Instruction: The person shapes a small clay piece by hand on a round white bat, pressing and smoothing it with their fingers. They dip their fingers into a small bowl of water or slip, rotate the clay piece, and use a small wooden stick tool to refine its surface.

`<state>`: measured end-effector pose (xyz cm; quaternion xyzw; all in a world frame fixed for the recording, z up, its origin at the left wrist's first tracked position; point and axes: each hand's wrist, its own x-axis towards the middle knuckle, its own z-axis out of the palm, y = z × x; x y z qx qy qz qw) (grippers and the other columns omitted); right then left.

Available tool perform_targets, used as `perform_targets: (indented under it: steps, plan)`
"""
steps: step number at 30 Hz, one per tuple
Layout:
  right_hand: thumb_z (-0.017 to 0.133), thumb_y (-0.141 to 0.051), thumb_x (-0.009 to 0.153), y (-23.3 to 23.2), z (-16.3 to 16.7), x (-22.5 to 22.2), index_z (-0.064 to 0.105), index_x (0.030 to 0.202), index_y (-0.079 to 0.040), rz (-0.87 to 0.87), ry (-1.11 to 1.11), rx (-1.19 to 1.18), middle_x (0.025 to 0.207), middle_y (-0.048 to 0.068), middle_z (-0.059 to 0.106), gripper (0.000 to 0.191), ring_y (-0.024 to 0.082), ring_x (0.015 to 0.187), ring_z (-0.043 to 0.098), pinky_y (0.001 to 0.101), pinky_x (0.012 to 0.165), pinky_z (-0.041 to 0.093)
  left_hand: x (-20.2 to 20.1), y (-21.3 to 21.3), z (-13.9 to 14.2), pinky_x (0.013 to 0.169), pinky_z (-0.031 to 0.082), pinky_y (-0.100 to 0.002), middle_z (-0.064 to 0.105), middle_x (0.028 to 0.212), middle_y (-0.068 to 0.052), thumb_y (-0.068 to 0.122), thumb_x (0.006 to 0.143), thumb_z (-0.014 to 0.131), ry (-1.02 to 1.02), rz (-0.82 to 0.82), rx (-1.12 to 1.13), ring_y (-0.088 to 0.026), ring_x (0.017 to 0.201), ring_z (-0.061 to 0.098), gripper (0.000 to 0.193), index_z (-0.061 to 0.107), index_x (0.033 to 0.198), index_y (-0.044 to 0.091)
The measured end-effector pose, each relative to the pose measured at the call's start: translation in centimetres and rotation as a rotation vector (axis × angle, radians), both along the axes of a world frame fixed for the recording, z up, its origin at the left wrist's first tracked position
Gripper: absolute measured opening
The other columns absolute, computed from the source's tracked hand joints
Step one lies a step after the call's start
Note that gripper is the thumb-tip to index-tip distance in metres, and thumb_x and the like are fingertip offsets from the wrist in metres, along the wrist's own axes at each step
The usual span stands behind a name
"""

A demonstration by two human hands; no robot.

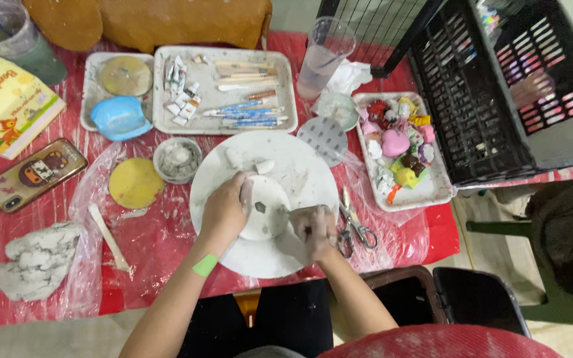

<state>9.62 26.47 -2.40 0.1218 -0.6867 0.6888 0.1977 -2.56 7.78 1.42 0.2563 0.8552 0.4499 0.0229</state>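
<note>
A flat white clay slab (266,207) lies on a round white turntable (300,166) in front of me. My left hand (223,212) cups the slab's left edge and holds it steady. My right hand (313,229) grips a thin metal tool (293,212) whose tip touches the slab's right side. Small clay scraps (260,164) sit on the turntable behind the slab. A green band is on my left wrist.
Scissors (356,229) lie right of the turntable. Behind it are a tray of modelling tools (247,99), a tray with a blue bowl (121,116), a grey cup (177,159), a plastic cup (323,56) and a tray of coloured figures (399,146). A bagged clay lump (34,262), phone (34,174) and black crate (499,86) flank the table.
</note>
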Motion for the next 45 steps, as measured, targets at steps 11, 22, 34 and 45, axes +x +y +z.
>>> perform_targets:
  steps: [11, 22, 34, 45]
  plan:
    - [0.023, -0.046, 0.104, 1.4, -5.0, 2.1, 0.064, 0.065, -0.011, -0.499, -0.509, -0.117, 0.040, 0.004, 0.037, 0.067, 0.015, 0.033, 0.030, 0.0322, 0.034, 0.026, 0.2, -0.5, 0.7, 0.080, 0.052, -0.050, 0.073, 0.099, -0.022, 0.018, 0.100, 0.055, -0.047, -0.012, 0.027, -0.042, 0.092, 0.068, 0.026, 0.069, 0.120, 0.009]
    - [0.030, -0.035, 0.119, -1.2, -2.4, -1.7, 0.053, 0.073, -0.007, -0.281, 0.321, 0.385, 0.065, 0.008, 0.055, 0.058, 0.023, 0.061, 0.054, 0.0351, 0.062, 0.044, 0.5, -0.3, 0.9, 0.080, 0.052, -0.050, 0.072, 0.098, -0.022, 0.020, 0.103, 0.054, -0.048, 0.020, 0.027, -0.042, 0.091, 0.068, 0.023, 0.069, 0.116, 0.008]
    - [0.027, -0.040, 0.114, -0.7, 0.2, 0.7, 0.045, 0.068, -0.015, -0.129, 0.316, 0.308, 0.059, 0.003, 0.047, 0.055, 0.020, 0.050, 0.046, 0.0349, 0.052, 0.042, 1.0, 0.0, 0.8, 0.080, 0.053, -0.048, 0.074, 0.099, -0.020, 0.020, 0.101, 0.056, -0.017, -0.004, 0.058, -0.040, 0.091, 0.069, 0.024, 0.070, 0.117, 0.010]
    - [0.029, -0.037, 0.116, -0.5, 0.0, -2.8, 0.045, 0.060, -0.012, -0.002, 0.044, 0.083, 0.053, 0.002, 0.042, 0.063, 0.020, 0.050, 0.044, 0.0344, 0.052, 0.038, 0.8, 0.2, 0.3, 0.080, 0.053, -0.050, 0.072, 0.099, -0.021, 0.024, 0.102, 0.054, -0.026, 0.018, 0.029, -0.042, 0.091, 0.068, 0.027, 0.069, 0.119, 0.008]
